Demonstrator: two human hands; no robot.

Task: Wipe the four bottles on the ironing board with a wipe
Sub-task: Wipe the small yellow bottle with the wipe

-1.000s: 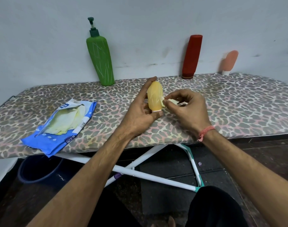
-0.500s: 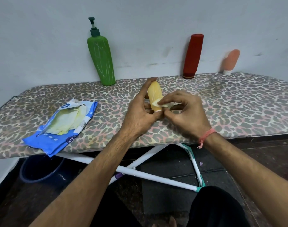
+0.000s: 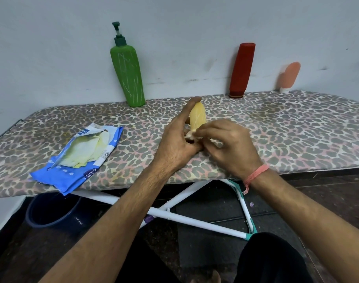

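The grey wall (image 3: 174, 21) fills the whole 12 o'clock half of the view, and three bottles lean against it. Below it the ironing board (image 3: 296, 127), with a leopard-print cover, runs from the 9 o'clock edge to the 3 o'clock edge. Its near edge crosses just under the wrists; its right part, toward 3 o'clock, is bare cover. Under the board are white crossed legs (image 3: 195, 219), a dark tiled floor (image 3: 215, 237) and, at 8 o'clock, a dark blue bucket (image 3: 50, 211).

The blue wipe pack (image 3: 72, 174) lies open at 9 o'clock and its corner hangs over the near edge. The green pump bottle (image 3: 127, 76) stands at 11 o'clock, the red bottle (image 3: 241, 68) at 1 o'clock, and the small peach bottle (image 3: 289, 75) at 2 o'clock, all well apart.

In the centre the left hand (image 3: 176, 144) grips the yellow bottle (image 3: 197, 116) upright, fingers curled round it. The right hand (image 3: 227, 144) pinches a pale wipe (image 3: 191, 134) against the bottle's lower end.
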